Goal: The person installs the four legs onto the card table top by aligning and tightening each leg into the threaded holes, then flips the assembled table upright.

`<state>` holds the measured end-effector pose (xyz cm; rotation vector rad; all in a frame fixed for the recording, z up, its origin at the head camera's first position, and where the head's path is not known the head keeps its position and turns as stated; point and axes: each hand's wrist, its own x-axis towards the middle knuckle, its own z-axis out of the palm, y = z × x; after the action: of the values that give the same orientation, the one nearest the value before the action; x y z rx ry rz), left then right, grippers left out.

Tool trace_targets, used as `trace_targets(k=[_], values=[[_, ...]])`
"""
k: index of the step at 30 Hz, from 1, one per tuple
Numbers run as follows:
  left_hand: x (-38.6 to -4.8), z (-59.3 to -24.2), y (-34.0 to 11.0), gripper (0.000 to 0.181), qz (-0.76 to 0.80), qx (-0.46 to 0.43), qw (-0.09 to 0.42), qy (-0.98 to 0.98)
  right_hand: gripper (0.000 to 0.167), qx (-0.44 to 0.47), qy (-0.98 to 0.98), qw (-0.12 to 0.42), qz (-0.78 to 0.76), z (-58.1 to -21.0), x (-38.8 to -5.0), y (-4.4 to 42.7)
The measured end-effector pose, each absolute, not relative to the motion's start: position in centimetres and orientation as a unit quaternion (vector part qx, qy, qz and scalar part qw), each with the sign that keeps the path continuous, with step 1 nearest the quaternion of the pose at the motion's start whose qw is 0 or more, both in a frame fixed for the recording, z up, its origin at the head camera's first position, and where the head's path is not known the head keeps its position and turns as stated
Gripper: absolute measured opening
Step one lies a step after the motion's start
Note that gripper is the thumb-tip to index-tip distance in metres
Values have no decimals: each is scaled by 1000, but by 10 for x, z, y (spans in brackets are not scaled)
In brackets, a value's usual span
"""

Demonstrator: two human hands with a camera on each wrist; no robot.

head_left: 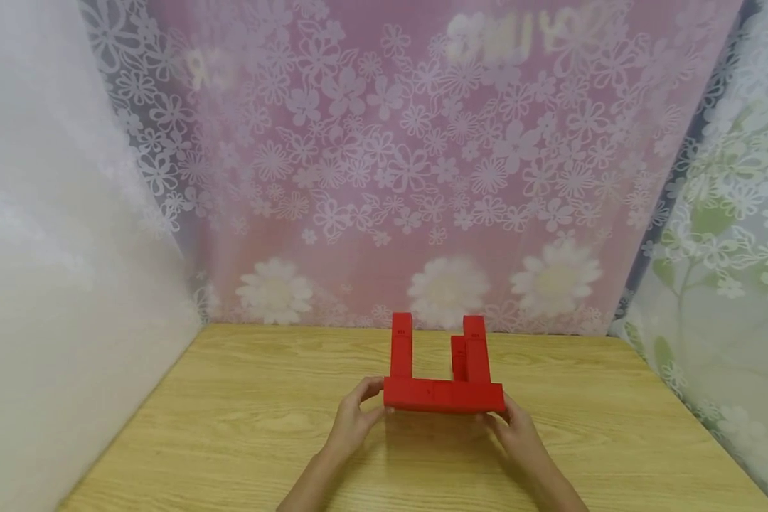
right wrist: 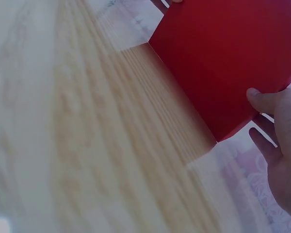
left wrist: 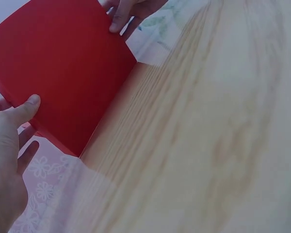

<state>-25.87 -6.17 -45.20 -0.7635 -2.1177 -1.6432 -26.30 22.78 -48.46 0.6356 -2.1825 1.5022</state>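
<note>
A flat red box [head_left: 443, 395] stands upright on its long edge, between my two hands. My left hand [head_left: 352, 419] grips its left end, the thumb on the near face and the fingers at the side and behind. At the opposite end my right hand [head_left: 518, 432] holds it likewise. Both wrist views show the plain red face [left wrist: 63, 63] with its lower edge at or very near the tabletop. Beyond it stand more narrow red boxes: one at left [head_left: 401, 348], one at right [head_left: 476, 348], and a shorter-looking one [head_left: 459, 358] beside that. Their lower parts are partly hidden.
The wood-grain table [head_left: 262, 398] spreads around the boxes. A pink floral curtain [head_left: 371, 178] hangs along its back edge. Pale sheeting [head_left: 70, 213] closes the left side, and a floral sheet [head_left: 729, 235] the right.
</note>
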Motion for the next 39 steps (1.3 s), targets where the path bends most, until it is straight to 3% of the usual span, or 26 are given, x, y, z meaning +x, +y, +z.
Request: trace_targets(k=[11,20,28,39], values=[[-259,-446,-61,42,-622,-268,140,-722,37,205,-775,176,571,-479,-257,227],[-249,-431,-60,43,-639,-269,162,-702,54,237,-756,190,579,-464,-251,223],[-242,-424,-59,41,-636,-236,200,-707,55,181,-778,171,577,-447,-241,215],[-246,-432,-58,43,-673,-175,180,-695,53,162,-776,157,589,-435,-233,209]])
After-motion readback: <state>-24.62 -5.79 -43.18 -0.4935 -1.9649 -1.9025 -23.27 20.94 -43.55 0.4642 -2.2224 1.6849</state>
